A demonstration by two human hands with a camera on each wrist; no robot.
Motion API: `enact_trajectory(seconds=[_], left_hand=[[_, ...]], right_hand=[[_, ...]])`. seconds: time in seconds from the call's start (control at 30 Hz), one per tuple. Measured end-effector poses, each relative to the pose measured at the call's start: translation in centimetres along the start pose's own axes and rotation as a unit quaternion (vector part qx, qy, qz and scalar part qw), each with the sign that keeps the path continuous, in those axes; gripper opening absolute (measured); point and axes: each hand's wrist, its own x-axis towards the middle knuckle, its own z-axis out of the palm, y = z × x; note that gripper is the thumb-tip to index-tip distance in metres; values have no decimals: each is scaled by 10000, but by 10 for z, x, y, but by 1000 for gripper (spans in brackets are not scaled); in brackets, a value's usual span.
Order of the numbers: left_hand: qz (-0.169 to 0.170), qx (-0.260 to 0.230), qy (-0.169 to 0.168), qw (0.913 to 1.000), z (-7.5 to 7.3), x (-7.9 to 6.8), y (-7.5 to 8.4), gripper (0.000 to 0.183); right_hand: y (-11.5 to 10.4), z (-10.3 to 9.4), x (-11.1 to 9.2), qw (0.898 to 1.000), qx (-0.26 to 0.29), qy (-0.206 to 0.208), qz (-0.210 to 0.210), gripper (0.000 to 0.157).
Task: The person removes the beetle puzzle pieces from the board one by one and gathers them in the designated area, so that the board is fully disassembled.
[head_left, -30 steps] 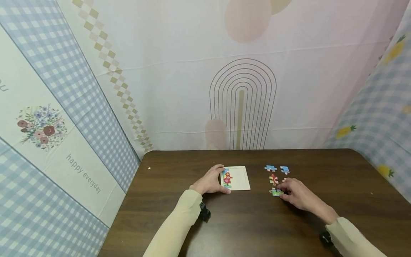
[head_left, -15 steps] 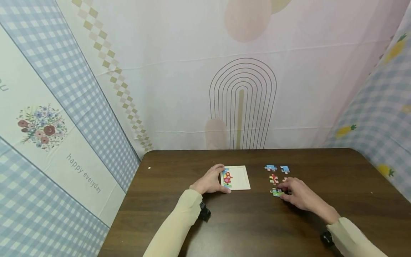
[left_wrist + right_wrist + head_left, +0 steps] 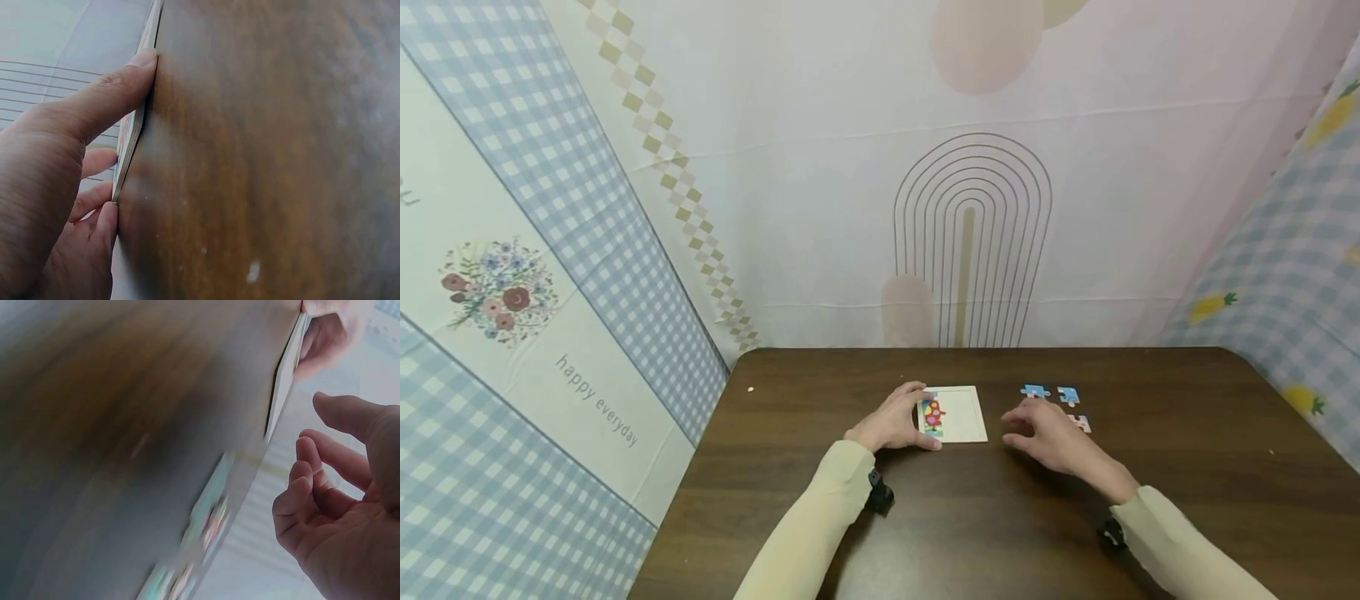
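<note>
A white square puzzle tray (image 3: 962, 417) lies on the table, with a colourful picture strip of red, yellow and green (image 3: 933, 413) along its left side. My left hand (image 3: 895, 419) holds the tray at its left end, thumb on the near edge and fingers at the far edge; the left wrist view shows the thumb (image 3: 119, 87) against the rim. Right of the tray hovers my right hand (image 3: 1048, 433), thumb and fingertips apart with nothing between them. Loose jigsaw pieces lie beside and beneath it: a blue one (image 3: 1034, 390), another blue one (image 3: 1068, 396) and a pinkish one (image 3: 1081, 422).
The dark wooden table (image 3: 985, 517) reaches back to a white patterned cloth (image 3: 820, 233). Checked cloths hang at both sides. A tiny white speck (image 3: 750, 389) lies at the table's left. In the right wrist view, green-edged jigsaw pieces (image 3: 209, 494) lie blurred on the table.
My right hand has lifted off the green jigsaw piece and moved left towards the tray, now covering the red and green pieces in the head view. The left hand stays on the tray.
</note>
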Motion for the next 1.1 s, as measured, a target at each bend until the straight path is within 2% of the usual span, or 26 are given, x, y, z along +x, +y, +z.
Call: enact_trajectory(seconds=[0.23,0.47,0.63,0.9,1.03,1.1], left_hand=[[0,-23,4,10000,-1,-1,0,94],[154,-64,26,9999,-1,1,-1,100],[147,-158,79,9997,1,1,-1,99],[221,-191,-44,9996,-2,1,-3,75],[308,-235,-106,9992,-7,1,-7,62],[335,-260,-85,9991,-9,1,-9,57]], right_hand=[[-20,22,37,9992,324,-223,1,18],[-32,38,69,9992,356,27,-192,14],[-37,48,87,9993,361,84,-62,13],[-40,56,103,9987,412,-235,200,14],[-36,58,108,9977,600,-265,157,11],[-22,68,113,9978,634,-156,-61,10]])
